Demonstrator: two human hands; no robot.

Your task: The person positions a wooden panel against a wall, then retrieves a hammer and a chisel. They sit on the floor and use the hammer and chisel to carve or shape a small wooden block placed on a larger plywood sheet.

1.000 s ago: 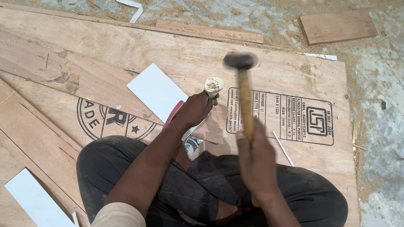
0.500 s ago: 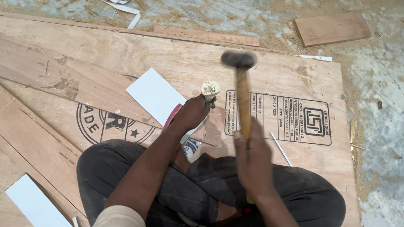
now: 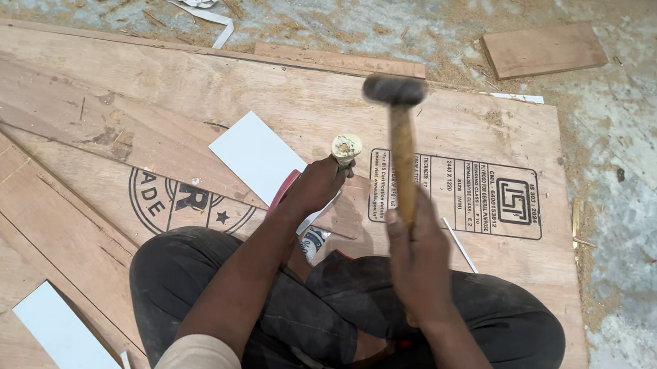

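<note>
Plywood sheet [image 3: 190,105] on a sawdust-strewn floor. Left hand [image 3: 316,185] closed round an upright chisel [image 3: 346,149], near the sheet's printed stamp. Right hand [image 3: 419,255] grips a hammer [image 3: 399,135] low on its wooden handle, head raised beside the chisel. Hammer probably head-heavy, rigid; best held there.

The hammer [image 3: 399,135] has swung slightly left, nearer the chisel handle [image 3: 346,147].
</note>
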